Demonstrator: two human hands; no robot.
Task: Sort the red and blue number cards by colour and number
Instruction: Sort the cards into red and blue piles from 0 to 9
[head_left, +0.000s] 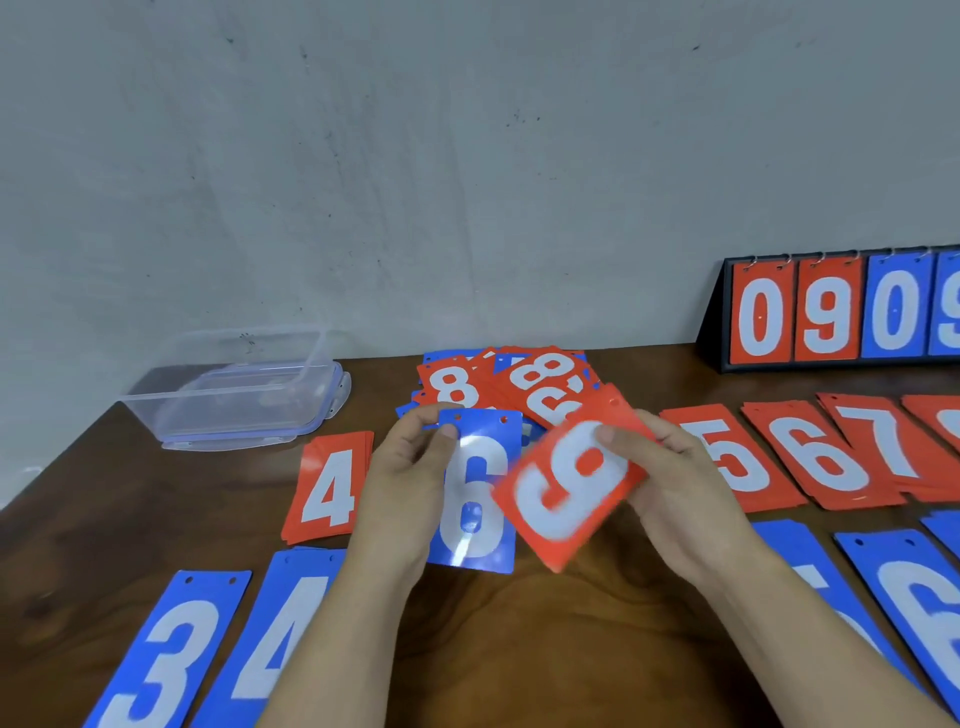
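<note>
My left hand (410, 478) grips a blue 6 card (480, 499) upright above the table's middle. My right hand (670, 483) pinches a tilted red card (571, 488) whose numeral reads as 6 or 9; it overlaps the blue card's right edge. Behind them lies a mixed heap of red and blue cards (514, 384). A row of red stacks runs across the table: 4 (330, 488), 5 (737, 457), 6 (826, 457), 7 (883, 441). Nearer me lie blue 3 (166, 654), blue 4 (280, 634) and another blue 6 (914, 608).
A clear plastic box (234, 395) sits on its lid at the back left of the wooden table (545, 649). A black flip scoreboard (841, 312) stands at the back right against the grey wall, showing red 0, 9 and blue 0.
</note>
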